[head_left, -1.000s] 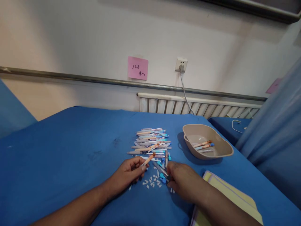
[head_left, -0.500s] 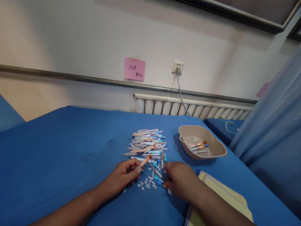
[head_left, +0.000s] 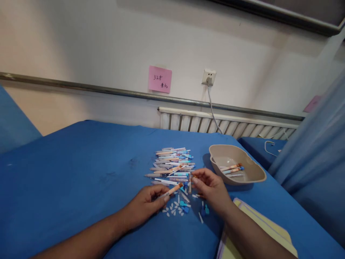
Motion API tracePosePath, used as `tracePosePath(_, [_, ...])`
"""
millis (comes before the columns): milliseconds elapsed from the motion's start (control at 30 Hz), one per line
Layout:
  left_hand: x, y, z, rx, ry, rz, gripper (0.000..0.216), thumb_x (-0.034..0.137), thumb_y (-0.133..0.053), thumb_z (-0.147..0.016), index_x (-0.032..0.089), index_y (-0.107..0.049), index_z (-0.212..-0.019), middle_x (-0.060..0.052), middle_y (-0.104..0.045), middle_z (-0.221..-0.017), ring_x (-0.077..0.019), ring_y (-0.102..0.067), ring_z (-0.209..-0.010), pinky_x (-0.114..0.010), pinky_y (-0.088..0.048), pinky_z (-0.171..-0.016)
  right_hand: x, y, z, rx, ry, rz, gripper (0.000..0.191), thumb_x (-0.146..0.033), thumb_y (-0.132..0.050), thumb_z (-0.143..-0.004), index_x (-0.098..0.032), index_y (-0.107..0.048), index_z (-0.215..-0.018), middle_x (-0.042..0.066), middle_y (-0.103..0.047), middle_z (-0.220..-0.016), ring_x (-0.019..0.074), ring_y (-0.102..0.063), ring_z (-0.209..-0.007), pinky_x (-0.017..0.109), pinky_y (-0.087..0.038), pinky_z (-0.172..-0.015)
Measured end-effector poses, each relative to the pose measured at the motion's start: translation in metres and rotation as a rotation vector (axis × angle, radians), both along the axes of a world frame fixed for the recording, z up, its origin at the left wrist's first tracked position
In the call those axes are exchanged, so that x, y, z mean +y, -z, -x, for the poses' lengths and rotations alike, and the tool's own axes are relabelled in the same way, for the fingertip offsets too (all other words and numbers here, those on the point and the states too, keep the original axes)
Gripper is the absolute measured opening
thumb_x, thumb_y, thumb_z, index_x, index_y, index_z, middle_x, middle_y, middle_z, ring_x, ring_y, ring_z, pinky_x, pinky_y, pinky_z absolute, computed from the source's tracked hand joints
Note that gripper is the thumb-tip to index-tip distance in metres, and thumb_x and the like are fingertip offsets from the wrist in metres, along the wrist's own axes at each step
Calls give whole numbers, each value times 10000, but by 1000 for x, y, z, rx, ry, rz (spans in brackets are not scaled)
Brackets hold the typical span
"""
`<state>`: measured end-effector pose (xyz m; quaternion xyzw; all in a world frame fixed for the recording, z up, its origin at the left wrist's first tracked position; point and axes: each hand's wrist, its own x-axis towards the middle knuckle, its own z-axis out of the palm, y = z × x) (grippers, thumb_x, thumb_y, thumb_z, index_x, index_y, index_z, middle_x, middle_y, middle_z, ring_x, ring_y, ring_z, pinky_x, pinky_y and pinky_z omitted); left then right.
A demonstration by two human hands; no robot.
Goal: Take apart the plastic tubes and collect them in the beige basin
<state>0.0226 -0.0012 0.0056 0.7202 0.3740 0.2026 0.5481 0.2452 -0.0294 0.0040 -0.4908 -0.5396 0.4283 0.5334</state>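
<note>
My left hand (head_left: 147,205) rests on the blue cloth and pinches a thin tube with an orange cap (head_left: 172,189), its cap end pointing up and right. My right hand (head_left: 211,190) is raised just right of it, fingers curled near a small tube (head_left: 190,186) at the near edge of the pile; whether they grip it is unclear. A pile of several capped tubes (head_left: 172,163) lies just beyond both hands. Small white pieces (head_left: 174,209) and blue caps (head_left: 184,207) are scattered between my hands.
A beige tray (head_left: 256,172) holding three tubes stands at the right of the pile. A yellow pad (head_left: 265,225) lies under my right forearm. A blue curtain (head_left: 318,151) hangs at the right. Behind are a radiator, a wall socket with cable and a pink note.
My right hand has lifted off the cloth and moved up towards the pile's near edge, uncovering blue caps and a white piece. My left hand keeps the orange-capped tube.
</note>
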Motion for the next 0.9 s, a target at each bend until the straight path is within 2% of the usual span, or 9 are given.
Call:
tracePosePath(67, [-2,-2,-1,11,26,-32,299,420,-493,-846,147,-600,-784,35,-520,-633,-91,-424,-565,-182,-308,-517,0,-4,2,198,25,0,313,-437,-686,-687,-184,-588,-843,-12,-600,-669,125,-576,-581,234,-444,-544])
tracePosePath(200, [-3,-5,-1,33,56,-66,292,410,-494,-846,151,-602,-768,35,-525,-637,-97,-433,-586,-184,-318,-541,-3,-8,5,313,-4,10,308,-405,-736,-650,-185,-592,-810,-15,-608,-670,117,-587,-585,234,-458,-569])
tracePosePath(400, [-3,-6,-1,43,52,-67,296,414,-487,-846,150,-614,-800,35,-525,-638,-99,-428,-579,-191,-319,-539,-5,-1,10,307,-77,-22,231,-335,-720,-689,-188,-598,-818,-21,-609,-684,107,-577,-608,235,-471,-603])
tracePosePath(633, [-3,-4,1,34,70,-62,311,416,-473,-858,145,-608,-788,31,-532,-646,-97,-434,-581,-191,-321,-547,-6,1,10,278,-85,-45,205,-319,-704,-706,-190,-591,-818,-26,-602,-683,105,-568,-600,229,-455,-590])
tracePosePath(900, [-5,-3,-1,0,46,-26,314,424,-476,-856,158,-639,-887,37,-523,-635,-92,-436,-573,-186,-316,-534,-10,2,8,112,-101,-92,193,-333,-646,-762,-199,-578,-883,0,-620,-719,131,-575,-644,248,-442,-606])
